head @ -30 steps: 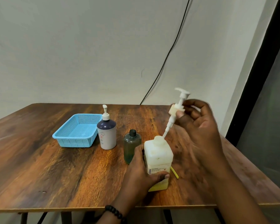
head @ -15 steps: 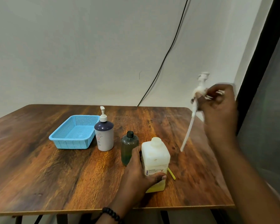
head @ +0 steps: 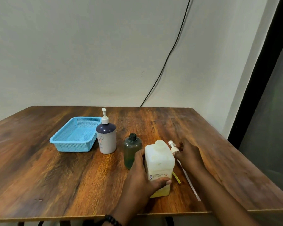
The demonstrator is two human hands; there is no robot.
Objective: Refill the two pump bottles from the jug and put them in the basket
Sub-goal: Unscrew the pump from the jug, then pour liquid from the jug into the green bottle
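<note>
the square white jug [head: 159,162], uncapped and yellow at its base, stands near the table's [head: 55,176] front edge gripped by the left hand [head: 143,173], while the right hand [head: 189,154] now pinches the lowered pump [head: 174,148] beside it, no longer raised.

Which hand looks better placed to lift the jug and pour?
Probably the left hand: it already grips the jug. The right hand is busy laying the pump on the table.
</note>
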